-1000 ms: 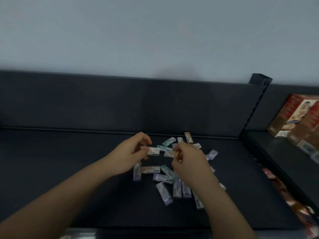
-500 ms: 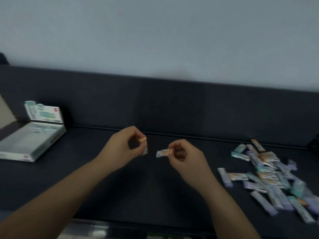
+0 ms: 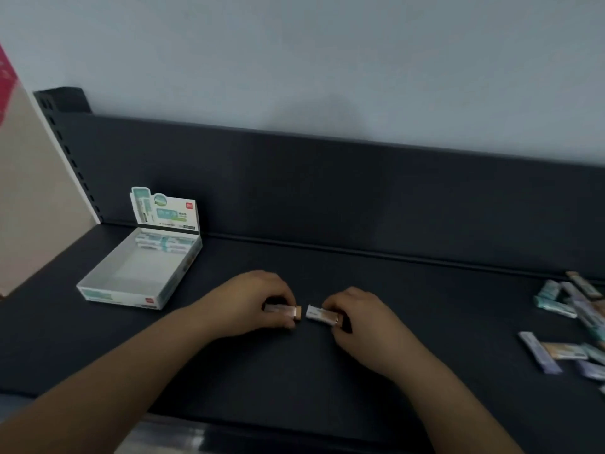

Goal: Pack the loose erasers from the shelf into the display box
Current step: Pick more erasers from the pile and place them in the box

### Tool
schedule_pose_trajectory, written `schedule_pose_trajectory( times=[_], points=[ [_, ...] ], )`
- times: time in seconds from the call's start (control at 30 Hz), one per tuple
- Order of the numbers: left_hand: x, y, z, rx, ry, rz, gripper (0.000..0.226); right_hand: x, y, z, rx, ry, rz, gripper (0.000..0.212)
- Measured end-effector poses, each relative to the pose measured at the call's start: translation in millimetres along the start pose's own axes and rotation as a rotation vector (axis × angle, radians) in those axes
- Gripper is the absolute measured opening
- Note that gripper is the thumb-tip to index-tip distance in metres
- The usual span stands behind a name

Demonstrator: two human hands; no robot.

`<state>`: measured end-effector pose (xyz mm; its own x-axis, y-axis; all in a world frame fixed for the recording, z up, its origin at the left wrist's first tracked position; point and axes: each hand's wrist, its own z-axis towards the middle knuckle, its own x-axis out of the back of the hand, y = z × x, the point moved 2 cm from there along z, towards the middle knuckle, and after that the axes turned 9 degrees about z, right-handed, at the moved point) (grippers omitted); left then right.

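**Two erasers in hand, mid-shelf, box off to the left**

Person's left hand point(image 3: 258, 303) is clamped on a small tan-tipped eraser in a pale paper sleeve point(image 3: 283, 310), fingers curled over it, low on the dark matte shelf point(image 3: 327, 371). The right hand point(image 3: 357, 317) pinches a white-sleeved eraser with a tan end point(image 3: 322, 314). The two lie end to end, just apart.

The white-and-teal cardboard display box point(image 3: 121, 296) sits open at left. A few teal-sleeved packed erasers point(image 3: 163, 244) line its rear and most of its floor is bare. The loose pile of teal, lilac and tan erasers point(image 3: 576, 309) is well apart at the right edge.

Handling guess: light, stiff little blocks with smooth sleeves that are likely to slip. Best pinched across the long sides mid-body, not by the exposed end. The box is thin card and may scoot if nudged.
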<state>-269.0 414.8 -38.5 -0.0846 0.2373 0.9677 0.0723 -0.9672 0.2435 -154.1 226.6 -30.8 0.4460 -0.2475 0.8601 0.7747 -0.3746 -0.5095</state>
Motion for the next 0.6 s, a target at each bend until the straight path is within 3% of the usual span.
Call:
schedule_pose_trajectory(
  times=[0.1, 0.3, 0.5, 0.6],
  points=[
    [-1, -1, -4, 0.029, 0.016, -0.016, 0.026, 2, -8, 7, 0.012, -0.049, -0.129, 0.036],
    [14, -7, -18, 0.074, 0.122, 0.117, 0.027, 2, -25, 20, 0.068, -0.102, -0.236, 0.023],
    [64, -71, -71, 0.223, 0.336, 0.084, 0.023, -4, -69, 37, 0.125, -0.058, -0.096, 0.027],
    [82, -116, -90, 0.306, 0.335, 0.147, 0.023, -10, -107, 59, 0.161, 0.022, -0.011, 0.032]
  ],
)
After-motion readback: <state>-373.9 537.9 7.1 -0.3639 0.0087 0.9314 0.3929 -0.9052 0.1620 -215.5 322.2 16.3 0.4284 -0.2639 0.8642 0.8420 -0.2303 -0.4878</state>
